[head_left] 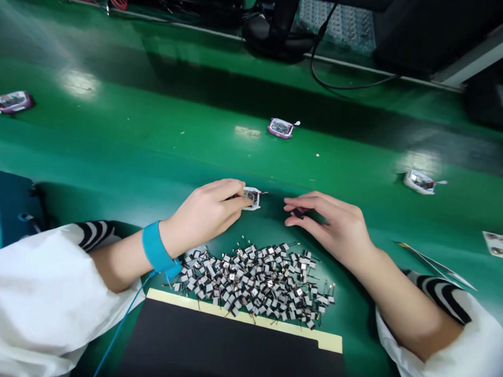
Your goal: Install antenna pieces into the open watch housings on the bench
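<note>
My left hand (211, 209), with a teal wrist strap (152, 245), has its fingers closed on a small white watch case (253, 198). A circuit board shows inside the case, and a short lead sticks out to its right. Apart from it on the right, my right hand (333, 220) pinches a small black part (297, 213) between thumb and fingers; its exact kind is too small to make out. Just below both hands lies a loose pile of small grey-and-black modules (268, 281), many with short wires and gold-coloured connector ends.
Tweezers (437, 267) lie beside my right forearm. A black sheet with a yellow edge (175, 299) borders the pile. Farther off are a purple case (280, 128), another purple case (13, 102) and a white one (419, 182). A monitor stand (278, 37) and cable (343, 86) are behind.
</note>
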